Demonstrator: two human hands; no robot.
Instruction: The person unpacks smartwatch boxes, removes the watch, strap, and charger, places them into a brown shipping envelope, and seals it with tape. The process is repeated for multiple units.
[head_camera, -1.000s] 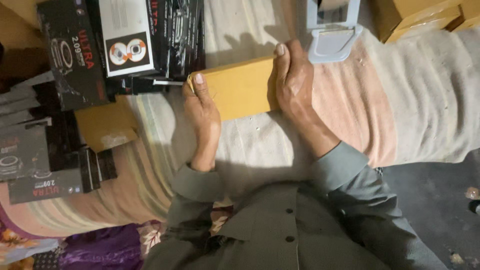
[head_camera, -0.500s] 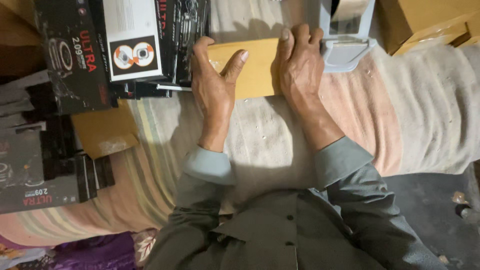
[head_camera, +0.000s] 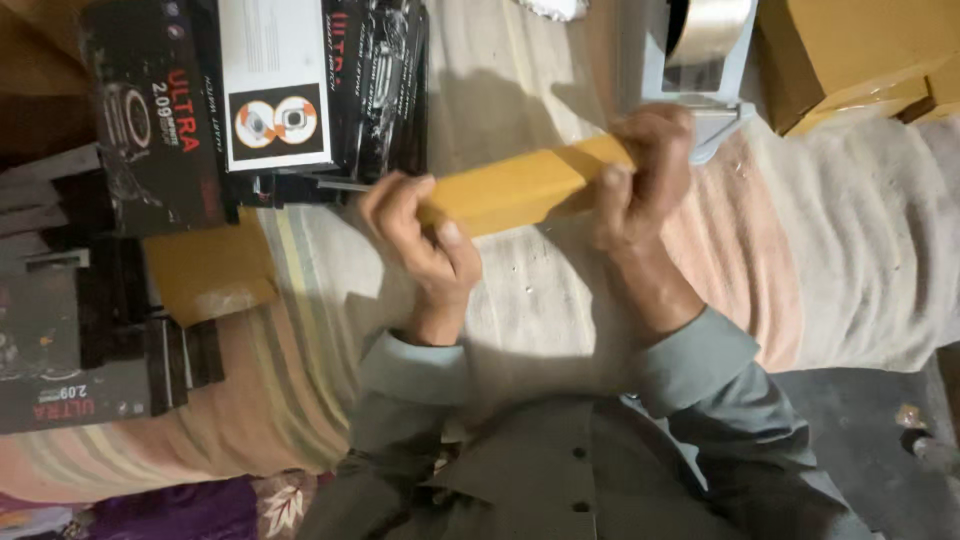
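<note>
gripping a long yellow-brown packet (head_camera: 520, 188) at both ends, the two hands now hold it lifted clear of the striped cloth (head_camera: 330, 300), tilted so its right end sits higher, toward 1 o'clock. a second ago it lay flat on the cloth with the palms pressed over it; half a second ago the hands were still spread on top. now the left hand (head_camera: 420, 240) has its fingers curled tightly round the lower left end, thumb folded across the front, and the right hand (head_camera: 645, 165) is a closed fist round the upper right end. neither hand is spread any more; both are shut firmly on the packet. that shift from pressing down to clenching and raising reads as work on the packet itself, squeezing or firming its ends, though which i cannot tell.

at 11 o'clock from the hands lies a stack of black printed boxes (head_camera: 250, 100), one with a white panel. a flat brown envelope (head_camera: 210, 275) lies at 9 o'clock, with more dark boxes (head_camera: 70, 350) beyond it at 8 o'clock. a tape dispenser (head_camera: 705, 50) stands at 12 o'clock, just behind the right hand, and cardboard cartons (head_camera: 860, 50) sit at 2 o'clock.
</note>
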